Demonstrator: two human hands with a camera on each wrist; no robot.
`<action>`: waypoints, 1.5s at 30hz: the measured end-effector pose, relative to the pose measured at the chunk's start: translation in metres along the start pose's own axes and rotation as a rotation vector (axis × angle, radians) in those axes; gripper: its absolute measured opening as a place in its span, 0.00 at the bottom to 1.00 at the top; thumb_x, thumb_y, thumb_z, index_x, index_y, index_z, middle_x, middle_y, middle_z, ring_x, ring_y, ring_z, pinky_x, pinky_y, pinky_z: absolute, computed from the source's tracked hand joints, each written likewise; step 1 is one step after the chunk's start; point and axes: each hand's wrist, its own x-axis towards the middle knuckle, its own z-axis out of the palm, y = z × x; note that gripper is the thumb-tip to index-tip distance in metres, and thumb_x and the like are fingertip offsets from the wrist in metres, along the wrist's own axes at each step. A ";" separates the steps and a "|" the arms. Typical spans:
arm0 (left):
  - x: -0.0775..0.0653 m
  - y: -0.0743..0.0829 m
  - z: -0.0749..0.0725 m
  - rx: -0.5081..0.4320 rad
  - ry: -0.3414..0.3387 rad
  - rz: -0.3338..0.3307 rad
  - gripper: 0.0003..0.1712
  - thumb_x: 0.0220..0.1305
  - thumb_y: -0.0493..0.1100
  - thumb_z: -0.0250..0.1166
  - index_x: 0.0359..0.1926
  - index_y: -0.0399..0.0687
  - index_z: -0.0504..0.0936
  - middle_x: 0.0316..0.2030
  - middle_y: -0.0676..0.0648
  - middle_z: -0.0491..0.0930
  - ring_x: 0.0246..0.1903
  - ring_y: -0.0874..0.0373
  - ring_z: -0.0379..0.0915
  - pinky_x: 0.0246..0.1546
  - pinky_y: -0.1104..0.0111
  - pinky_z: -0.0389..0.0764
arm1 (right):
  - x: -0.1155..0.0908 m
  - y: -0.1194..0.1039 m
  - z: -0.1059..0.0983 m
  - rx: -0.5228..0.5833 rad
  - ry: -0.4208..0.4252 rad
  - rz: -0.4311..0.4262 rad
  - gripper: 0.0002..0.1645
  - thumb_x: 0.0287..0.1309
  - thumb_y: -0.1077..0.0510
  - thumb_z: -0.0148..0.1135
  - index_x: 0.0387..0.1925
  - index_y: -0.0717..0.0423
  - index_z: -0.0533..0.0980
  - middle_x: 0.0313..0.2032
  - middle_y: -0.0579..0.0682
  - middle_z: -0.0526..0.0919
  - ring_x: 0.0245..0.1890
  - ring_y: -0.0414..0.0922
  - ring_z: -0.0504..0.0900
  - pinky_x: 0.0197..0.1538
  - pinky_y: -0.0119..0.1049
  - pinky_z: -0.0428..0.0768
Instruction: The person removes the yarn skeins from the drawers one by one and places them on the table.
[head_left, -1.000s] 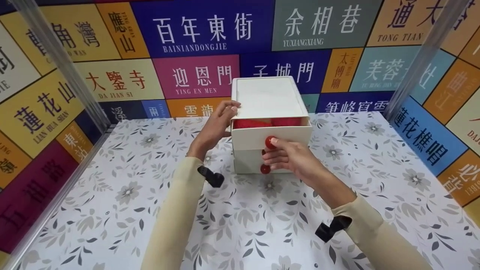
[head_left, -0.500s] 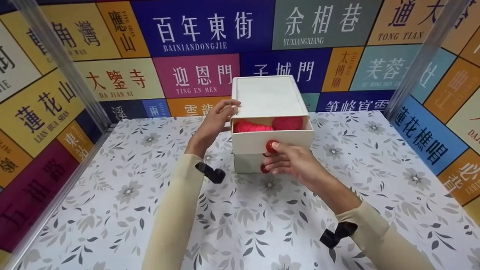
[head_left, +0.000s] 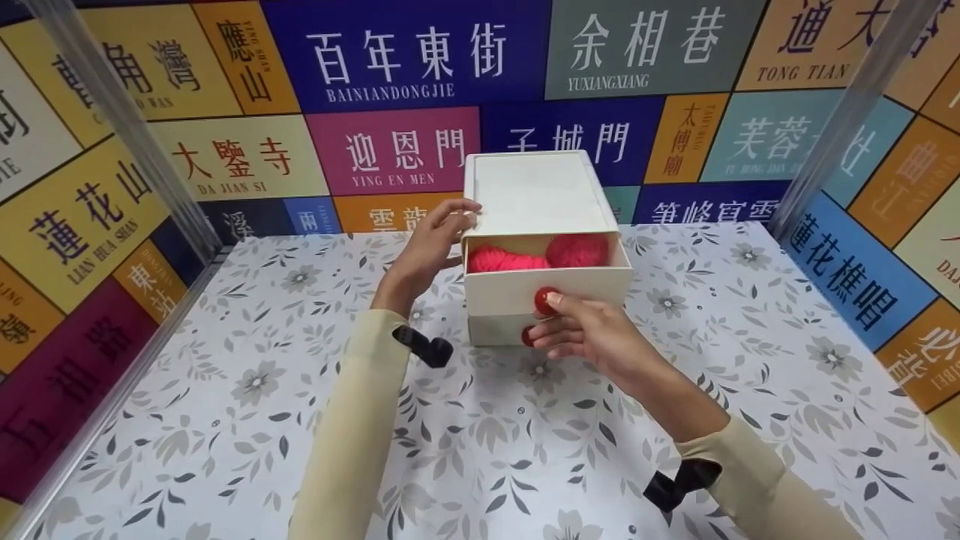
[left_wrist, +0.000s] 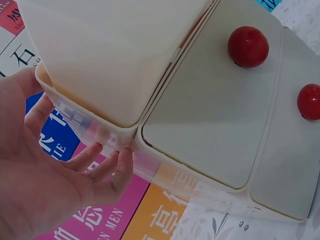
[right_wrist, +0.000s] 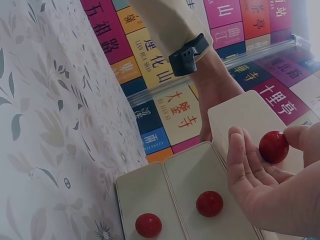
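A small white chest of drawers [head_left: 536, 191] stands at the back of the table. Its top drawer [head_left: 499, 291] is pulled partway out, and inside sit a pink ball of yarn [head_left: 506, 259] and a darker red one [head_left: 579, 250]. Thumb and fingers of my right hand [head_left: 611, 337] pinch this drawer's round red knob [right_wrist: 274, 146]. My left hand [head_left: 420, 259] steadies the chest's left side, its fingertips [left_wrist: 125, 155] touching the side wall in the left wrist view. Two lower drawers with red knobs [left_wrist: 248, 46] are closed.
A floral-patterned cloth [head_left: 480, 450] covers the table. Behind and at both sides rise walls of coloured signs [head_left: 405, 60], with clear posts [head_left: 847, 112] at the corners. Black cameras [head_left: 424, 346] are strapped to both wrists.
The top drawer has slid farther out toward me, drawn by my right hand on the knob, and more of both yarn balls shows. My left hand has stayed nearly still.
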 end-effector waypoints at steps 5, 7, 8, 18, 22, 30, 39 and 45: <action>0.000 -0.001 0.000 0.001 -0.006 0.004 0.16 0.74 0.49 0.53 0.58 0.57 0.76 0.62 0.46 0.72 0.64 0.44 0.66 0.64 0.44 0.72 | -0.006 0.003 0.002 -0.007 0.004 -0.006 0.25 0.73 0.47 0.53 0.52 0.67 0.74 0.36 0.50 0.88 0.37 0.43 0.87 0.42 0.33 0.85; 0.000 -0.001 0.000 0.007 -0.011 0.006 0.16 0.74 0.49 0.53 0.58 0.57 0.75 0.61 0.45 0.71 0.64 0.45 0.66 0.65 0.44 0.72 | -0.008 0.004 0.003 -0.004 0.007 -0.007 0.25 0.73 0.47 0.53 0.52 0.68 0.75 0.36 0.50 0.88 0.37 0.43 0.87 0.42 0.33 0.85; 0.000 -0.001 0.000 0.008 -0.014 0.009 0.16 0.74 0.49 0.53 0.58 0.57 0.75 0.61 0.45 0.71 0.64 0.45 0.66 0.65 0.44 0.71 | -0.010 0.004 0.004 -0.001 0.010 -0.008 0.25 0.73 0.47 0.54 0.52 0.68 0.75 0.36 0.50 0.88 0.37 0.43 0.87 0.42 0.33 0.85; -0.002 -0.003 -0.002 0.017 -0.016 0.029 0.16 0.74 0.50 0.52 0.59 0.56 0.74 0.62 0.45 0.71 0.64 0.44 0.66 0.65 0.43 0.71 | -0.020 0.006 0.008 -0.003 -0.002 -0.030 0.22 0.72 0.49 0.54 0.48 0.67 0.77 0.35 0.50 0.88 0.36 0.43 0.87 0.41 0.33 0.85; -0.001 -0.003 -0.001 0.016 -0.024 0.033 0.17 0.74 0.50 0.52 0.59 0.56 0.74 0.63 0.44 0.70 0.65 0.44 0.66 0.65 0.43 0.71 | -0.023 0.008 0.007 -0.023 -0.010 -0.038 0.22 0.72 0.49 0.55 0.47 0.67 0.78 0.35 0.50 0.88 0.36 0.43 0.87 0.41 0.34 0.86; -0.001 -0.001 -0.001 -0.008 -0.044 0.030 0.16 0.74 0.49 0.52 0.58 0.54 0.73 0.61 0.44 0.72 0.62 0.46 0.71 0.66 0.43 0.70 | -0.031 0.016 0.005 -0.049 -0.024 -0.032 0.24 0.71 0.48 0.55 0.49 0.67 0.78 0.36 0.50 0.88 0.37 0.44 0.88 0.42 0.36 0.86; 0.000 0.001 0.000 0.012 -0.045 0.034 0.16 0.75 0.49 0.51 0.59 0.55 0.73 0.60 0.43 0.73 0.62 0.47 0.71 0.65 0.43 0.71 | -0.041 0.020 0.005 -0.053 -0.061 -0.064 0.23 0.71 0.50 0.56 0.47 0.69 0.79 0.34 0.50 0.89 0.36 0.46 0.88 0.42 0.38 0.87; 0.000 0.000 -0.001 0.010 -0.045 0.034 0.17 0.75 0.49 0.52 0.60 0.55 0.73 0.61 0.44 0.72 0.63 0.46 0.69 0.65 0.44 0.71 | -0.049 0.023 0.009 -0.048 -0.079 -0.074 0.22 0.71 0.51 0.56 0.47 0.69 0.79 0.33 0.49 0.89 0.34 0.43 0.88 0.39 0.35 0.86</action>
